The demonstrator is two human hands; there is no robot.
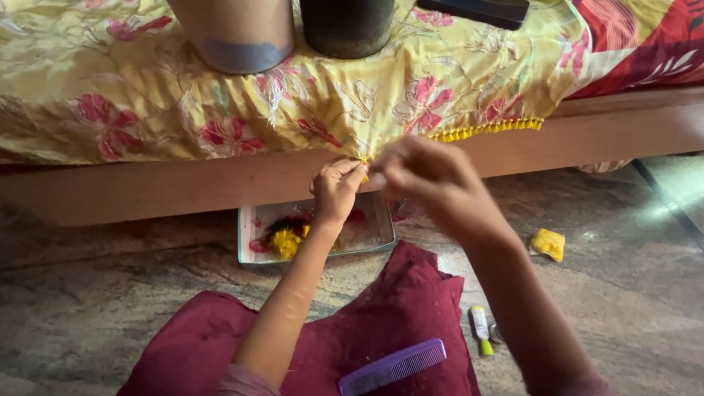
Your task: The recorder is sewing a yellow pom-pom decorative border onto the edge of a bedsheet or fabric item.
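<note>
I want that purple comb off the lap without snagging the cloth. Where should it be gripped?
Probably by the purple comb's plain spine at its raised right end, coming from the right. It lies flat and slanted on the maroon cloth, teeth along one long edge, so pinch the smooth edge.

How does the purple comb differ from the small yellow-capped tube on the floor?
The purple comb is long, flat and toothed; the tube is short, rounded and pale with a yellow-green end. The comb rests on the maroon cloth over the person's lap; the tube lies on the bare stone floor. The comb slants up to the right; the tube lies nearly upright in the view. Neither hand touches either.
</note>
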